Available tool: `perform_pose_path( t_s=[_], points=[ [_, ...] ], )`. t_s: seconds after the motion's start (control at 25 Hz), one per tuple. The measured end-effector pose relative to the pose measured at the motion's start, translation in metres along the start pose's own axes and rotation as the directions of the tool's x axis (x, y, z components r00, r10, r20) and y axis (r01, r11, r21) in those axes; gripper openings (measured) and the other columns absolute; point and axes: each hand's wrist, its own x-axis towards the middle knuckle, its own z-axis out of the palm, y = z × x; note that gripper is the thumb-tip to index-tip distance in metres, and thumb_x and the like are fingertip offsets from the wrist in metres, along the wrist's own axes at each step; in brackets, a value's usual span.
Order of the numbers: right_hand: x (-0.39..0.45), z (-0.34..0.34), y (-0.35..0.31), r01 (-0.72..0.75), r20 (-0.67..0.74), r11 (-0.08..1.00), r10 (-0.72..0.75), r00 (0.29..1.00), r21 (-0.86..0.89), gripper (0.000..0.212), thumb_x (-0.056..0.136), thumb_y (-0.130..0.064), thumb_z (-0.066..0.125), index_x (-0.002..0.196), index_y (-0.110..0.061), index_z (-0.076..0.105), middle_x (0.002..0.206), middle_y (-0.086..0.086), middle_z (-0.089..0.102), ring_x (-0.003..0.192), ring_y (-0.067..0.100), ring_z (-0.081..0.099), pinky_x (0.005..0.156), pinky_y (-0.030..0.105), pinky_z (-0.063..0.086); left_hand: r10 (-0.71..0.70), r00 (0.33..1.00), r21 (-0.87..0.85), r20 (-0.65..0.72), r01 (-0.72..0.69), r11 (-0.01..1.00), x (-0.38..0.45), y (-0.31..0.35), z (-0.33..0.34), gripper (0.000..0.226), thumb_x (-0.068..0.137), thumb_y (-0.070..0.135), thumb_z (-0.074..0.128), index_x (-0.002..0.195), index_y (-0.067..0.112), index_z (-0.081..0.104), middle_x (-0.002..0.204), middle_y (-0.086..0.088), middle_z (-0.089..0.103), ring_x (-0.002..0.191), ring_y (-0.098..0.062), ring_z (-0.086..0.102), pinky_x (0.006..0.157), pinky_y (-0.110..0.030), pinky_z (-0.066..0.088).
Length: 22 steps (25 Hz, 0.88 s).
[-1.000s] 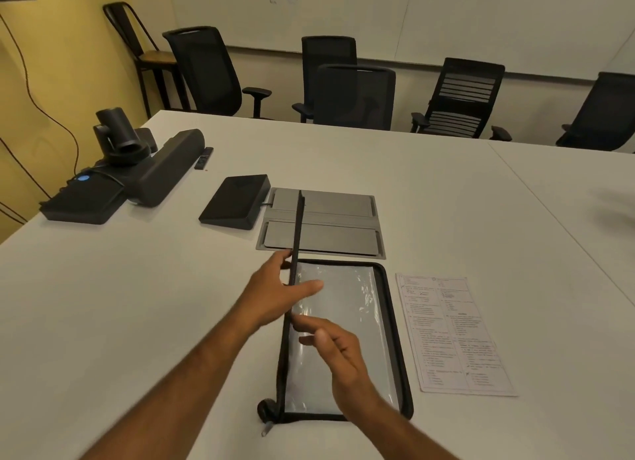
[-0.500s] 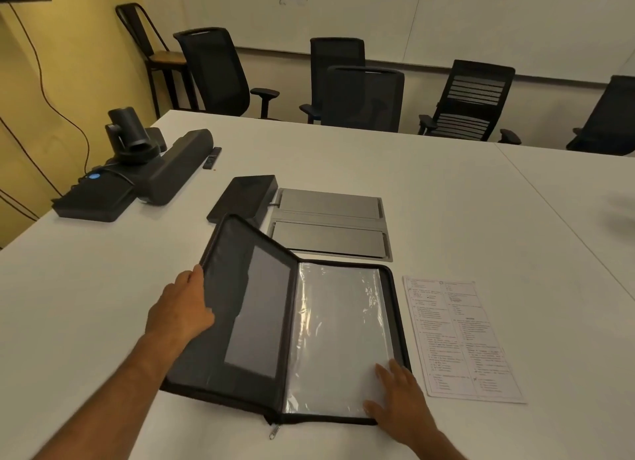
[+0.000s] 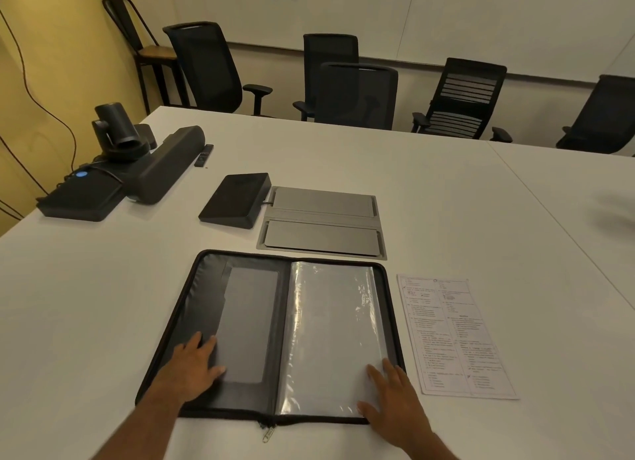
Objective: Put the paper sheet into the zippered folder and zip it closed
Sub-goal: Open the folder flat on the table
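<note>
Zippered folder (image 3: 268, 332) lying open flat on the table (image 3: 446, 198), my left hand (image 3: 192, 370) spread flat on its dark cover, my right hand (image 3: 395, 404) spread flat on the clear sleeves, gripping nothing, paper sheet (image 3: 453, 336) just beside the folder's right edge

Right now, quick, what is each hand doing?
Left hand: open, flat on the black zippered folder's dark left half, holding nothing.
Right hand: open, flat on its clear plastic sleeve, holding nothing.
</note>
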Motion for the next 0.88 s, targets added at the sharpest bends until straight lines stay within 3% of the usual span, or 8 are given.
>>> perform_pose_path(
  t_s=[0.16,0.28,0.44,0.56,0.72,0.88],
  points=[
    [0.001,0.002,0.001,-0.006,0.000,1.000,0.006,1.000,0.003,0.080,0.083,-0.069,0.041,0.150,-0.036,0.011,0.162,0.000,0.000,0.148,0.027,0.002,0.120,0.043,0.010,-0.011,1.000,-0.067,0.004,0.011,0.998,0.000,-0.001,0.003,0.085,0.090,0.061,0.050,0.155,0.024,0.009,0.163,-0.006,-0.001,0.148,-0.034,0.004,0.119,-0.046,0.020],
    [0.002,0.002,0.003,0.004,-0.007,1.000,-0.004,1.000,0.002,0.080,0.082,-0.071,0.041,0.149,-0.036,0.014,0.162,0.000,0.003,0.147,0.027,0.004,0.120,0.043,0.012,-0.017,0.999,-0.049,-0.037,0.015,0.999,0.004,-0.002,0.003,0.082,0.090,0.064,0.048,0.154,0.024,0.016,0.162,-0.006,0.007,0.147,-0.033,0.011,0.116,-0.046,0.027],
    [0.004,-0.003,0.007,0.023,-0.031,0.998,-0.021,0.999,0.060,0.076,0.083,-0.070,0.040,0.148,-0.035,0.021,0.160,-0.003,0.012,0.146,0.023,0.013,0.119,0.041,0.017,-0.059,0.976,0.033,-0.208,0.067,0.997,0.010,0.007,-0.004,0.073,0.088,0.069,0.043,0.144,0.024,0.037,0.151,-0.004,0.035,0.135,-0.027,0.035,0.102,-0.043,0.043],
    [0.007,-0.013,0.012,0.039,-0.088,0.984,-0.024,0.996,0.175,0.072,0.085,-0.066,0.045,0.145,-0.030,0.030,0.156,-0.002,0.028,0.142,0.019,0.026,0.117,0.038,0.026,-0.012,0.940,0.069,-0.342,0.038,0.997,0.017,0.025,-0.010,0.063,0.087,0.066,0.047,0.135,0.024,0.046,0.140,-0.001,0.047,0.126,-0.026,0.043,0.096,-0.042,0.044],
    [0.017,-0.038,0.035,0.027,-0.233,0.951,0.048,0.971,0.308,0.066,0.085,-0.058,0.055,0.138,-0.020,0.044,0.142,0.001,0.050,0.128,0.017,0.045,0.110,0.034,0.035,0.080,0.916,-0.087,-0.393,-0.124,0.988,0.032,0.076,-0.017,0.062,0.087,0.055,0.059,0.138,0.022,0.045,0.141,-0.001,0.049,0.127,-0.023,0.043,0.101,-0.038,0.043],
    [0.031,-0.066,0.079,-0.086,-0.293,0.881,0.245,0.924,0.466,0.064,0.083,-0.047,0.066,0.134,-0.013,0.049,0.135,0.009,0.056,0.123,0.024,0.051,0.105,0.038,0.039,0.137,0.919,-0.361,-0.370,-0.279,0.890,0.037,0.165,-0.010,0.059,0.085,0.046,0.068,0.135,0.021,0.050,0.134,-0.002,0.053,0.122,-0.020,0.049,0.099,-0.032,0.044]
  ],
)
